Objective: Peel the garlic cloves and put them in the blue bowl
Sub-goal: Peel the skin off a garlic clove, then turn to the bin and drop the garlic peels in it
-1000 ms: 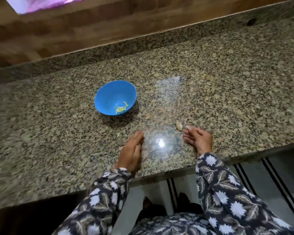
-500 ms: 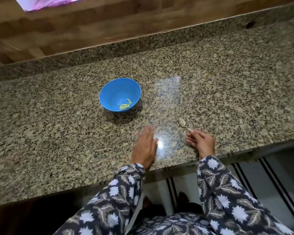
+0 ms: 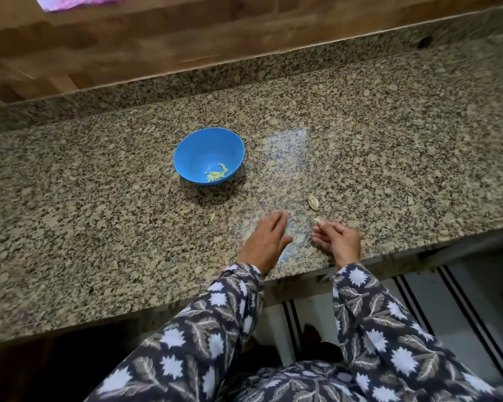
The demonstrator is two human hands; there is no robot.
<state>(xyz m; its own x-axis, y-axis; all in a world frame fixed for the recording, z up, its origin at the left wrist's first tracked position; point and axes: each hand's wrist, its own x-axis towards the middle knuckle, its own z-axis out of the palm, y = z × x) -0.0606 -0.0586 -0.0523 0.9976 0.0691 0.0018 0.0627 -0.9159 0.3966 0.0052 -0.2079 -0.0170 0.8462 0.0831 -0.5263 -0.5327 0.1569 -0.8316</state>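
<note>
A blue bowl [image 3: 209, 155] stands on the granite counter [image 3: 99, 227] with pale peeled garlic pieces [image 3: 216, 174] in its bottom. One unpeeled garlic clove [image 3: 313, 202] lies on the counter to the right of the bowl. My right hand [image 3: 336, 240] rests near the counter's front edge, fingers curled, pinching a small pale garlic piece [image 3: 318, 220] at its fingertips. My left hand [image 3: 266, 242] hovers flat beside it, fingers straight and blurred, holding nothing.
A small pale scrap [image 3: 212, 217] lies on the counter below the bowl. A raised granite ledge [image 3: 273, 68] and a wooden wall run along the back. The counter's front edge passes just under my wrists, with striped floor below.
My left hand has slid right toward my right hand and turned flat. My right hand has stayed in place with its fingers curled. The view has shifted slightly.
</note>
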